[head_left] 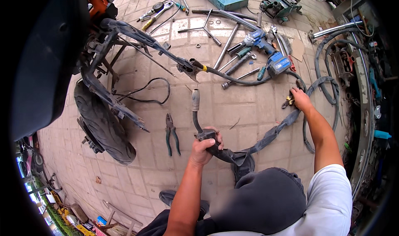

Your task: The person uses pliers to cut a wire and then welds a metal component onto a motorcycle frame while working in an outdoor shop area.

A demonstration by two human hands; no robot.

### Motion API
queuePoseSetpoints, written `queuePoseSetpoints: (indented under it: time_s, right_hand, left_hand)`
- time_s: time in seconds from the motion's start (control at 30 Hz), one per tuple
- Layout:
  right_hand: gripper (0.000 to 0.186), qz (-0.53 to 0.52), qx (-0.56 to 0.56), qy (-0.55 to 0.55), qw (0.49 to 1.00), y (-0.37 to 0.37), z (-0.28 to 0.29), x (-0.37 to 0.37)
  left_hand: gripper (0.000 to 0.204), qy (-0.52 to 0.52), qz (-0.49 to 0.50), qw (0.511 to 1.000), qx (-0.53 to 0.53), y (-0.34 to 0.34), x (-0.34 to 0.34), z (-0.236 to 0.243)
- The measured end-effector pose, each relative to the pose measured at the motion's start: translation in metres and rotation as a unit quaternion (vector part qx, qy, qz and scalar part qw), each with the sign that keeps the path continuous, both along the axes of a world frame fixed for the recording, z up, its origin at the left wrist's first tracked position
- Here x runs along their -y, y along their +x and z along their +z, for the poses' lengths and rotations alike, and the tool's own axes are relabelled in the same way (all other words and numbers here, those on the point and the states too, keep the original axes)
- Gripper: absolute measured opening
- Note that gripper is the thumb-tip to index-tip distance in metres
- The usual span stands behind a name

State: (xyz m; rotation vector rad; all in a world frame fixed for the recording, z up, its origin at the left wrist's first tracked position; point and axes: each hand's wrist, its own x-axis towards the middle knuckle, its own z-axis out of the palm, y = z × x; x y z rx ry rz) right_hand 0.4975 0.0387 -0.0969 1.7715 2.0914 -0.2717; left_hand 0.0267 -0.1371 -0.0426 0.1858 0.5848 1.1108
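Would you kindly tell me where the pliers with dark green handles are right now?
In the head view, the pliers lie on the paving left of centre, between the black tyre and the left hand.

My left forearm (185, 198), bare, rises from the lower edge to my left hand (204, 148), which is closed in a grip, thumb laid across. My right arm (323, 132) extends farther forward from a white sleeve (332, 194), my right hand (301, 99) lowered, its fingers bent.
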Motion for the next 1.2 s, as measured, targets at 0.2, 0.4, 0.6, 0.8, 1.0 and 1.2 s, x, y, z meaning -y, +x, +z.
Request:
queuePoseSetpoints:
  time_s: [0.2,0.4,0.6,0.8,1.0,1.2]
  right_hand:
    - [0.052,0.083,-0.034,0.141,0.986,-0.028,0.026,0.027]
    - [0.041,-0.101,-0.433,0.075,0.893,-0.143,0.089,0.058]
    - [0.029,0.166,-0.432,0.032,0.886,-0.211,0.183,0.05]
    - [0.039,0.244,-0.432,0.09,0.863,-0.226,0.201,0.036]
    - [0.039,0.267,-0.42,0.088,0.863,-0.233,0.207,0.031]
    - [0.028,0.245,-0.444,0.054,0.86,-0.238,0.206,0.031]
  left_hand:
    - [0.04,0.024,-0.021,0.998,-0.057,0.0,-0.002,0.01]
    - [0.042,0.018,-0.027,0.998,-0.048,-0.003,-0.003,0.01]
    - [0.043,0.037,-0.046,0.994,-0.095,-0.001,-0.006,0.018]
    - [0.041,0.041,-0.047,0.994,-0.094,0.0,-0.005,0.021]
    - [0.042,0.042,-0.058,0.992,-0.105,0.001,-0.004,0.023]
    - [0.041,0.046,-0.063,0.991,-0.108,0.0,-0.003,0.022]
